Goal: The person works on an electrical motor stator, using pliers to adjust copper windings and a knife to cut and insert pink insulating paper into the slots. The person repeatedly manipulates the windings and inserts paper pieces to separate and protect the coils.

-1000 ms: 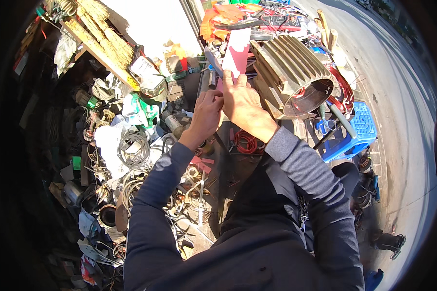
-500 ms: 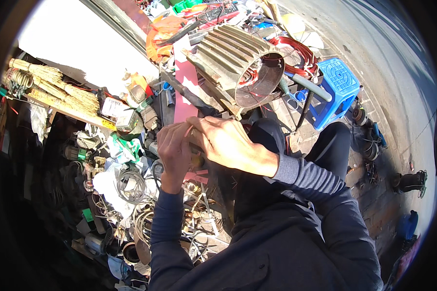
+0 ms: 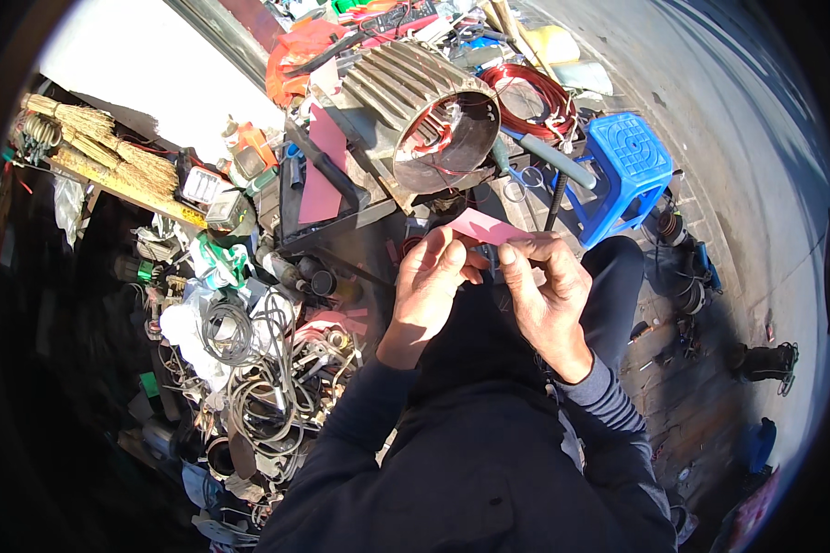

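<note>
A small pink strip of paper (image 3: 482, 226) is pinched between both hands at chest height. My left hand (image 3: 429, 286) grips its near left end with thumb and fingers. My right hand (image 3: 544, 290) holds the right end, fingers curled over it. Just beyond the strip lies a big ribbed grey motor housing (image 3: 406, 92) on its side, its round open end (image 3: 447, 143) facing me with red copper windings inside. A larger pink sheet (image 3: 321, 170) leans on the dark tray to the housing's left.
A blue plastic stool (image 3: 627, 170) stands at the right, with coils of red wire (image 3: 526, 92) behind it. Tangled grey cables (image 3: 249, 369), bottles and small parts crowd the left. Straw brooms (image 3: 111, 161) lie at the far left. Grey pavement runs along the right.
Both hands have come down and apart from a clasped position, and the pink strip now shows stretched between them. The view has tilted, so the motor housing sits higher in the picture.
</note>
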The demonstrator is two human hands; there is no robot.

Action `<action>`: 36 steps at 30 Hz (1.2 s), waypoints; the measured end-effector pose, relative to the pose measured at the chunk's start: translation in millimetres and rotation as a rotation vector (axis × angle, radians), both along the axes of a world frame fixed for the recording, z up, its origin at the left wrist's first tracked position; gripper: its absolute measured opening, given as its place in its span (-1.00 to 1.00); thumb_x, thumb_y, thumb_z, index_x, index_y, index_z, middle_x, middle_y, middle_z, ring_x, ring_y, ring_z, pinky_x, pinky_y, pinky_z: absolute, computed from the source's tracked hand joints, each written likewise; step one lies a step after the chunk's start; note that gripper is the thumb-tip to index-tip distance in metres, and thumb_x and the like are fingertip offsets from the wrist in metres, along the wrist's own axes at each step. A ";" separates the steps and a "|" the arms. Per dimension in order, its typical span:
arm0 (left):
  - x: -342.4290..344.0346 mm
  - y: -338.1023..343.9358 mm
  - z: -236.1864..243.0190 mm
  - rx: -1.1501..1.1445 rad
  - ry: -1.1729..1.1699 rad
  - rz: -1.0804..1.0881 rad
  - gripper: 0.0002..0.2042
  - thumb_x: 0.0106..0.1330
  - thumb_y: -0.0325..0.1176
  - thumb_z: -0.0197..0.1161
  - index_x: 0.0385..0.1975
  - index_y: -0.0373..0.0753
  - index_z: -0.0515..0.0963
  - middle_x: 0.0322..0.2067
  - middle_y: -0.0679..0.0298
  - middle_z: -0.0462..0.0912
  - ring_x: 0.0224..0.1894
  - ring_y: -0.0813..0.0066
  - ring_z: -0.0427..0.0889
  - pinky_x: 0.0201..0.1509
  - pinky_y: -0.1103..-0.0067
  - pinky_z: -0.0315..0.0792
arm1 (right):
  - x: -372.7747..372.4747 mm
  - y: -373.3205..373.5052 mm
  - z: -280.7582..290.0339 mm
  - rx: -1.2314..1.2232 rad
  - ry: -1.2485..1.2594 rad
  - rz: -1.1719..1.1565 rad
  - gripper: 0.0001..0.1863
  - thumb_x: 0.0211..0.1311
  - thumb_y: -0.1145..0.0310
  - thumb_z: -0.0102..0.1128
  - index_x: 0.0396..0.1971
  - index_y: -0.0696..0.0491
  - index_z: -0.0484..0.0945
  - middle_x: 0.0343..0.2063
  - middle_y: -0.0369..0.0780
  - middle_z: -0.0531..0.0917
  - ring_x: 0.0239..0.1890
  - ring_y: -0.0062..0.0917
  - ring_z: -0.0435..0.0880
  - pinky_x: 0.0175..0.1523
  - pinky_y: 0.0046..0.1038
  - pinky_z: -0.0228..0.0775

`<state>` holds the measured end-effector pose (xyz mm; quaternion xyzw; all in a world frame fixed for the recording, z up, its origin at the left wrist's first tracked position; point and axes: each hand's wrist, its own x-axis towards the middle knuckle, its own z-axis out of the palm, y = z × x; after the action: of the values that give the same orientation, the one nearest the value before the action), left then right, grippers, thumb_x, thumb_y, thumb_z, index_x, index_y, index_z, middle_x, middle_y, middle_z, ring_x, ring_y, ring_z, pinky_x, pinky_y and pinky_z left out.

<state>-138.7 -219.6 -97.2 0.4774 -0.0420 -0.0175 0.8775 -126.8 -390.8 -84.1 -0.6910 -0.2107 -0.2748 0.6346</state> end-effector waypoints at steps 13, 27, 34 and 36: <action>17.8 -13.2 -8.4 -0.036 -0.100 0.150 -0.84 0.56 -0.39 0.35 -0.02 -0.34 0.67 -0.18 0.24 0.75 -0.28 0.52 0.67 -0.15 0.54 0.56 | 7.3 -1.9 -4.0 0.301 0.514 0.267 -0.85 0.44 0.44 0.47 -0.15 0.20 0.72 -0.26 -0.24 0.72 -0.18 -0.60 0.68 -0.04 -0.49 0.53; 31.1 -5.9 -10.3 -0.134 -0.027 0.144 -0.89 0.61 -0.41 0.27 -0.05 -0.29 0.64 -0.21 0.16 0.77 -0.31 0.50 0.70 -0.20 0.55 0.59 | 30.7 -13.3 -2.9 -0.091 0.487 0.255 -0.82 0.41 0.37 0.50 -0.26 0.18 0.72 -0.41 -0.24 0.66 -0.34 -0.55 0.61 -0.19 -0.45 0.47; 36.6 -14.9 -8.4 -0.152 -0.015 0.140 -0.91 0.52 -0.45 0.38 -0.15 -0.33 0.64 -0.34 0.27 0.73 -0.37 0.56 0.65 -0.23 0.56 0.53 | 39.7 -16.3 10.2 -0.162 0.439 0.297 -0.87 0.39 0.47 0.48 -0.29 0.21 0.71 -0.42 -0.25 0.67 -0.36 -0.58 0.62 -0.21 -0.47 0.47; 41.5 -14.5 -9.4 -0.215 -0.015 0.105 -0.92 0.55 -0.45 0.33 -0.10 -0.29 0.63 -0.27 0.25 0.73 -0.34 0.52 0.68 -0.23 0.55 0.56 | 42.1 -15.4 16.5 -0.224 0.357 0.277 -0.88 0.39 0.48 0.47 -0.29 0.22 0.71 -0.42 -0.24 0.68 -0.37 -0.58 0.63 -0.22 -0.46 0.48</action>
<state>-97.2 -234.1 -106.6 0.3824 -0.0249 0.0368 0.9229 -84.6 -406.2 -67.6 -0.7591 -0.2171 -0.0336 0.6128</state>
